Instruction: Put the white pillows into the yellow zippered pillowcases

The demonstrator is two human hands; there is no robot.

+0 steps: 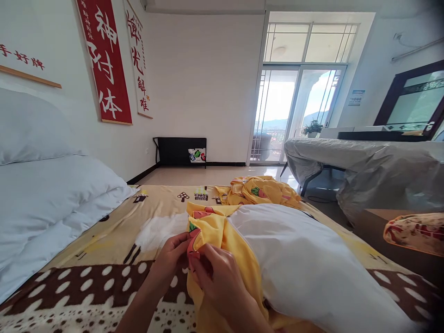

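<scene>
The yellow cloth (244, 256) lies across the near middle of the bed, its folded edge gathered between the fingertips of both hands. The left hand (175, 249) pinches that edge from the left, thumb and fingers closed together; the right hand (218, 273) grips it just beside, fingers curled tight. The fabric is thin and smooth, creased into soft folds, with red and green printed motifs. Against its right side bulges a plump, smooth white pillow (312, 263). Beneath spreads a plush-looking blanket (114, 245) with brown, white-spotted bands. Beyond sits a crumpled yellow bundle (263, 190); puffy white bedding (52, 208) is piled at left.
</scene>
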